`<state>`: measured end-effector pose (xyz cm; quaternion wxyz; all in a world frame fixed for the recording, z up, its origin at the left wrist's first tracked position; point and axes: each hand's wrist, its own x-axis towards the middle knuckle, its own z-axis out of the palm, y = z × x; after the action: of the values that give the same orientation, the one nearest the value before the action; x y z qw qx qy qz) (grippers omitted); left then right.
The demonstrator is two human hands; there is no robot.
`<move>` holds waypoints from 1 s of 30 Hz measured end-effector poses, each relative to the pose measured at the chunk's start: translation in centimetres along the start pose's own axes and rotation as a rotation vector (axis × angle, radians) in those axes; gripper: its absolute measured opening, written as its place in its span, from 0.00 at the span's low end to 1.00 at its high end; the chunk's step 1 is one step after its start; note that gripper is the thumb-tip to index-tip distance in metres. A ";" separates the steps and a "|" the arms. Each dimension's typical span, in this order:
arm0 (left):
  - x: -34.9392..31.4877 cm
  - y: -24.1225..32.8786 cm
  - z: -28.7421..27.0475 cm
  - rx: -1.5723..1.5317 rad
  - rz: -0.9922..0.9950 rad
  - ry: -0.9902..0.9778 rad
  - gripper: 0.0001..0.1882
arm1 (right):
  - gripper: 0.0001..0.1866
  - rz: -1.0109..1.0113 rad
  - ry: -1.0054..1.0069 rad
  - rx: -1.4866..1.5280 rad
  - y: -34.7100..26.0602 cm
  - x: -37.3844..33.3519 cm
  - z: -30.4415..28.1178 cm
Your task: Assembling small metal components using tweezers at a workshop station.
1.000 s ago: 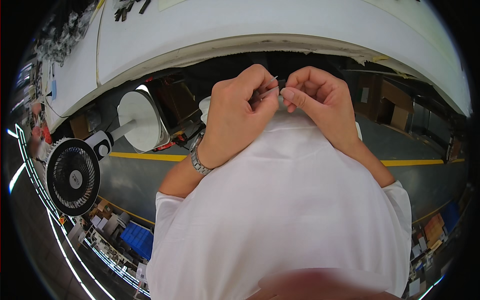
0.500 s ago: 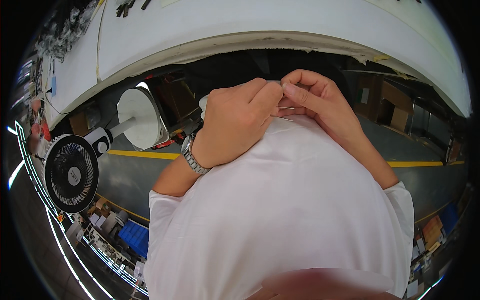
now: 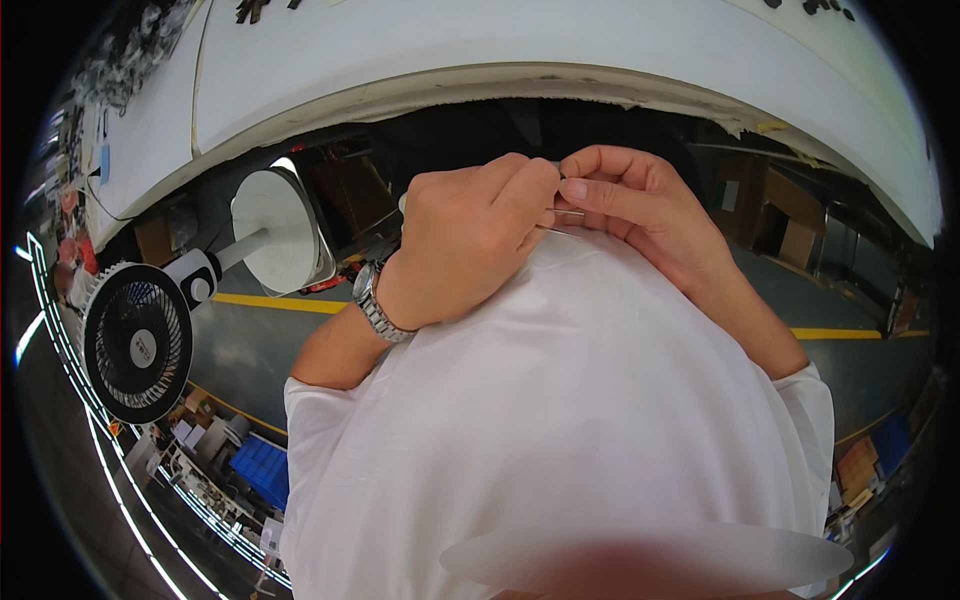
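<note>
Both of my hands meet in front of my white shirt, just below the table edge. My left hand (image 3: 475, 240), with a metal-banded watch (image 3: 372, 300) on its wrist, is closed with its back facing up. Two thin metal prongs (image 3: 566, 212) stick out from under its fingers toward the right; their other ends are hidden. Thumb and index finger of my right hand (image 3: 650, 205) are pinched together at the left fingertips. Something tiny and dark shows at that meeting point, too small to name.
A white table (image 3: 450, 40) curves across the top, with small dark pieces (image 3: 815, 6) on it. At left are a black-and-white fan (image 3: 140, 345) and a round white disc (image 3: 272, 230). Cardboard boxes (image 3: 790, 215) stand under the table at right. A blue crate (image 3: 262, 468) lies lower left.
My left hand has shifted slightly left, and my right hand has moved slightly down. The fingertips stay together, and the metal prongs still show between the hands.
</note>
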<state>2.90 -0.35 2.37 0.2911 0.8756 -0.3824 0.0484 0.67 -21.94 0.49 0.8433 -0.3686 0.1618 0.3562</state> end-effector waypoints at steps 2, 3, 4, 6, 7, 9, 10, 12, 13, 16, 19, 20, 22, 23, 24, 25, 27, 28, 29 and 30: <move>-0.1 0.0 0.3 -0.073 -0.081 0.066 0.10 | 0.09 -0.076 0.044 -0.108 0.0 -0.3 0.4; -0.1 0.2 0.3 -0.072 -0.083 0.068 0.10 | 0.09 -0.074 0.043 -0.110 0.0 -0.4 0.7; -0.1 0.5 0.2 -0.147 -0.181 0.057 0.09 | 0.09 -0.131 0.074 -0.201 -0.1 -0.5 1.0; 0.1 0.8 -0.4 -0.223 -0.280 0.049 0.07 | 0.09 -0.187 0.105 -0.296 -0.4 -0.8 1.4; 0.3 0.8 -0.9 -0.351 -0.367 -0.009 0.06 | 0.08 -0.182 0.113 -0.343 -0.6 -0.9 1.5; 0.5 0.4 -1.6 -0.480 -0.456 -0.067 0.05 | 0.08 -0.175 0.119 -0.390 -0.9 -1.2 1.6; 0.6 -0.1 -1.8 -0.626 -0.523 -0.133 0.03 | 0.07 -0.169 0.094 -0.386 -1.0 -1.4 1.6; 0.5 -0.7 -2.1 -0.772 -0.591 -0.200 0.03 | 0.06 -0.160 0.068 -0.381 -1.1 -1.8 1.6; 0.3 -0.9 -2.2 -0.892 -0.640 -0.257 0.03 | 0.05 -0.142 0.049 -0.396 -1.0 -2.0 1.6; -0.2 -0.6 -2.0 -1.090 -0.718 -0.323 0.05 | 0.04 -0.109 0.025 -0.418 -1.1 -2.7 1.9; -0.9 -0.5 -1.4 -1.225 -0.754 -0.344 0.07 | 0.04 -0.132 0.029 -0.495 -0.8 -3.4 2.1; -1.1 -0.4 -1.2 -1.282 -0.758 -0.358 0.07 | 0.04 -0.171 0.037 -0.566 -0.8 -3.5 2.1; -1.5 -0.2 -0.7 -1.276 -0.731 -0.332 0.07 | 0.04 -0.188 0.056 -0.614 -0.5 -3.4 2.1; -1.6 -0.1 -0.5 -1.265 -0.700 -0.306 0.06 | 0.04 -0.211 0.072 -0.662 -0.4 -3.4 2.1; -1.4 0.1 -0.6 -1.269 -0.704 -0.304 0.06 | 0.04 -0.206 0.072 -0.663 -0.4 -3.2 2.1; -0.9 0.3 -0.9 -1.212 -0.731 -0.313 0.06 | 0.04 -0.266 0.107 -0.761 -0.3 -3.0 2.1; -0.6 0.4 -0.8 -1.156 -0.761 -0.320 0.05 | 0.04 -0.324 0.140 -0.858 -0.4 -2.9 2.1; -0.7 0.2 -0.4 -1.194 -0.747 -0.304 0.05 | 0.04 -0.348 0.160 -0.907 -0.5 -2.9 2.2; -0.7 0.0 -0.2 -1.231 -0.733 -0.289 0.05 | 0.05 -0.372 0.180 -0.956 -0.6 -2.8 2.3; -0.7 0.0 -0.1 -1.234 -0.735 -0.289 0.05 | 0.05 -0.369 0.180 -0.956 -0.5 -2.9 2.3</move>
<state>2.42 0.22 2.22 0.6753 0.6218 -0.0564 -0.3926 -0.95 -21.89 3.84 0.6123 -0.7641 -0.0146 0.2026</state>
